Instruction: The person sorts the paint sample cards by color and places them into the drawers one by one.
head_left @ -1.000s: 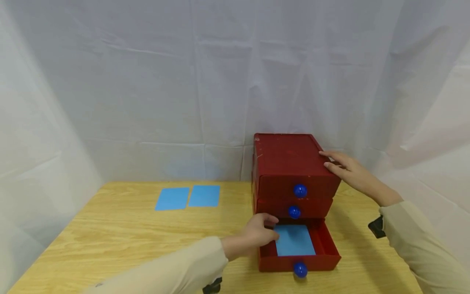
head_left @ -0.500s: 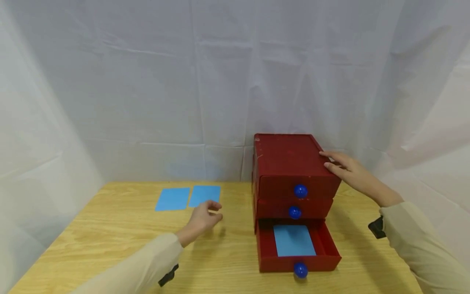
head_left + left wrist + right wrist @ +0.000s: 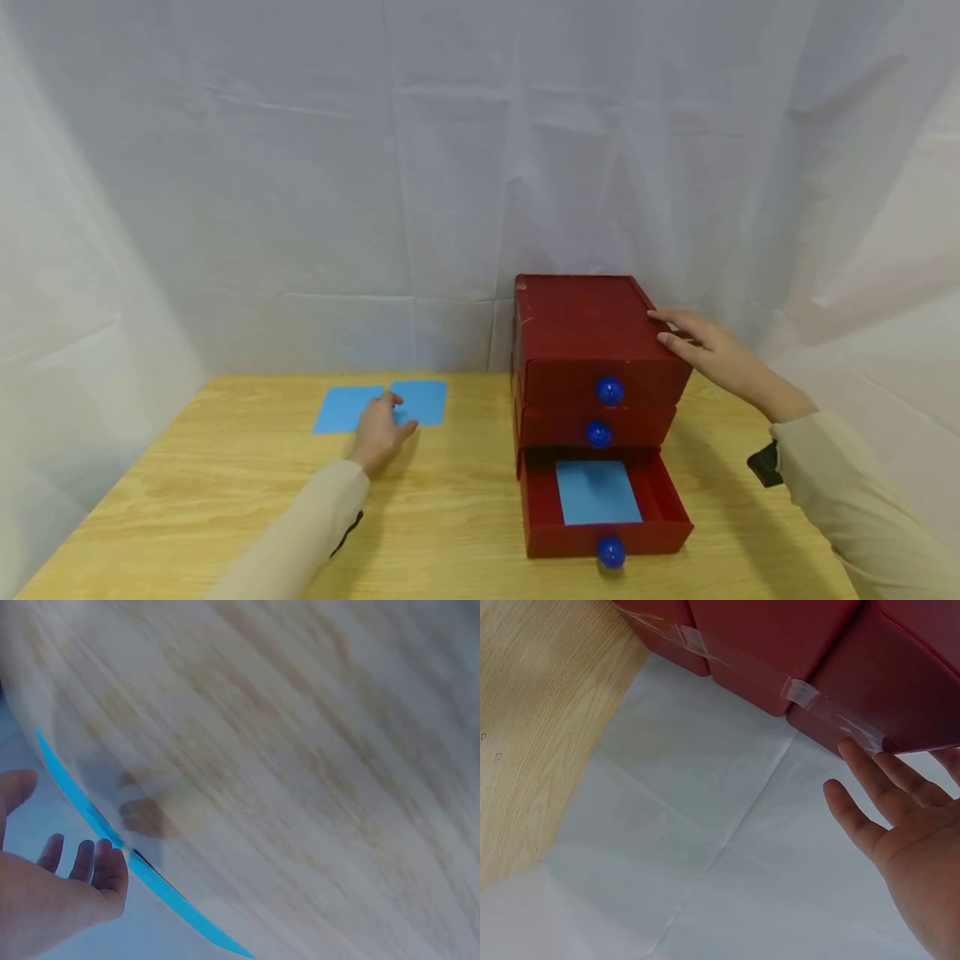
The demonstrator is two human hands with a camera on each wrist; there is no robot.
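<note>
- Left hand (image 3: pixel 380 427), fingers relaxed, rests on two blue cards (image 3: pixel 422 401) near the tabletop's (image 3: pixel 225 483) far edge.
- Right hand (image 3: pixel 705 350), fingers straight, steadies the red drawer chest (image 3: pixel 592 333).

- No text, label, brand, number or sign can be read in any view.
- The red drawer chest (image 3: pixel 596 333) has plain painted faces; its blue knobs (image 3: pixel 609 390) bear no marks.
- The blue cards (image 3: pixel 420 400) on the bench (image 3: pixel 225 500) and the blue card in the open bottom drawer (image 3: pixel 597 493) are blank.
- The clear tape strips (image 3: pixel 802 691) on the chest's side, seen in the right wrist view, carry no print.
</note>
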